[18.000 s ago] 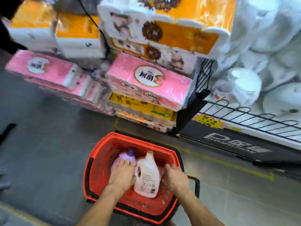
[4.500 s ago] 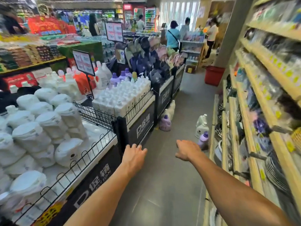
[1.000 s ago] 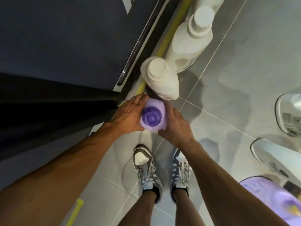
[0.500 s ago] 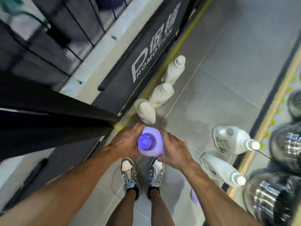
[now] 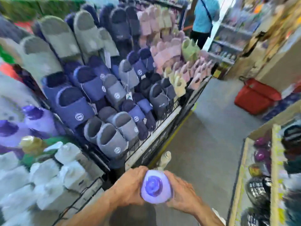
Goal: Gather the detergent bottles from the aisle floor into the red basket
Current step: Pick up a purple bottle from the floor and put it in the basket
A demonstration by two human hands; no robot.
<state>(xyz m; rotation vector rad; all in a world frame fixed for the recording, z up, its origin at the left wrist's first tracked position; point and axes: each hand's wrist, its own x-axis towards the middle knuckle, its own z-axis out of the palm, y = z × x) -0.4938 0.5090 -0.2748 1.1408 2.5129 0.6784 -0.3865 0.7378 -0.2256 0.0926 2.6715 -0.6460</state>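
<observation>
Purple detergent bottle (image 5: 155, 186), squeezed from both sides. Left fingers (image 5: 138, 172) curled over its left shoulder, right fingers (image 5: 173, 178) wrapped round the other side, so definitely gripping it, not loose. Left hand (image 5: 130, 187) and right hand (image 5: 182, 198) low in the middle of the shot, bare forearms running off the bottom edge. Darker purple cap pointing pretty much straight at the camera, label out of sight. Up off the floor, not in the basket yet lol.

Just beyond the hands: one white bottle (image 5: 164, 159) standing upright on the grey floor (image 5: 203, 136), right against the base of the wire bin (image 5: 146, 142). Stuffed with slippers (image 5: 114, 95) up top, blue and grey near, pink and cream further back. Left of that, another bin section with white jugs (image 5: 65, 173) and a few purple bottles (image 5: 37, 118), all smeary with blur.

Red basket (image 5: 255, 97) well apart from the bottle, way down the aisle on the floor at the right, beside a pale wall. Shelf (image 5: 275, 160) along the right edge, dark and purple round things on it, too blurry to name. Person in a light blue top (image 5: 205, 15) at the far end.
</observation>
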